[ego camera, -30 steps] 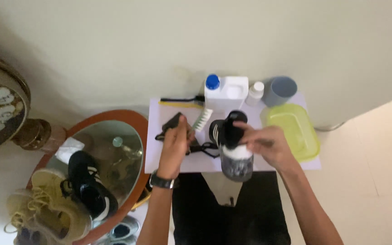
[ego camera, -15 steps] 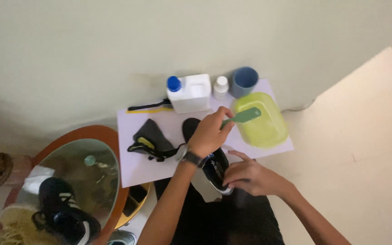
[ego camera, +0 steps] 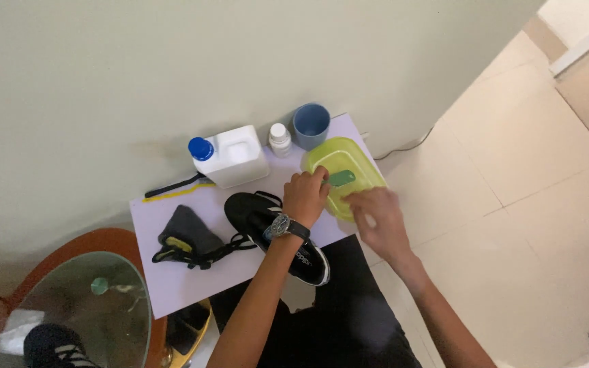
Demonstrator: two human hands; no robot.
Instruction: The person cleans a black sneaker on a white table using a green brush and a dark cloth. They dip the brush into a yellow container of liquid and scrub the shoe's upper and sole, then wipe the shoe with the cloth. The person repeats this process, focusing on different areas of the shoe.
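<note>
Just over the table's [ego camera: 192, 286] right edge, the left hand [ego camera: 306, 197] pinches a green brush [ego camera: 340, 178] above the yellow-green basin [ego camera: 322, 158]. Beside it, the right hand [ego camera: 378, 219] hovers blurred, fingers loosely curled, empty. Between them and the table's front edge lies the black sneaker [ego camera: 257, 215].

green-handled brush [ego camera: 341, 178] over lime tub [ego camera: 369, 174]; black sneaker [ego camera: 274, 232] flat on white board, sticking past edge.

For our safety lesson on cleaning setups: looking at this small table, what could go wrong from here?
1. The black sneaker with white sole overhangs the white table's front edge; the left hand's forearm crosses it and might knock it off.
2. The lime-green plastic tub sits at the table's corner; the right hand beside it could push it over the edge.
</note>
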